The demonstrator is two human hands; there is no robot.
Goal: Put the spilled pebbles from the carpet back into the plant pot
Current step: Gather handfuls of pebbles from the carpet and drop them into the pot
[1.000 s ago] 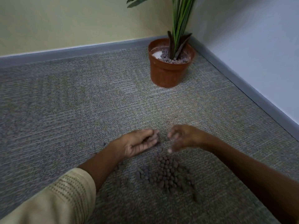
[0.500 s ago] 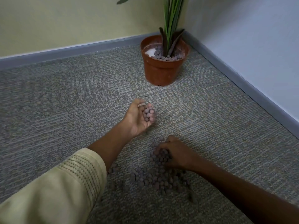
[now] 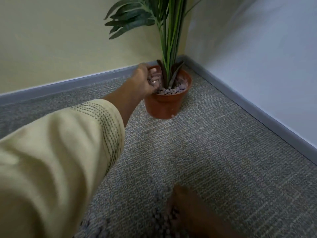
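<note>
A terracotta plant pot (image 3: 164,105) with green stems stands in the room's corner, and brownish-grey pebbles (image 3: 173,90) fill its top. My left hand (image 3: 145,81) is over the pot's left rim, tilted, with several pebbles in its curled fingers. Spilled pebbles (image 3: 164,222) lie in a blurred patch on the grey carpet (image 3: 214,160) at the bottom. My right hand (image 3: 183,201) rests palm down on that patch, fingers bent among the pebbles; whether it grips any is hidden.
Grey skirting boards (image 3: 248,107) run along both walls and meet behind the pot. Leaves of the plant (image 3: 137,18) spread left above the pot. My cream sleeve (image 3: 56,160) fills the lower left.
My left hand carried its handful of pebbles up from mid-carpet to the pot's rim. The view tilted upward. My right hand stayed on the spilled pile.
</note>
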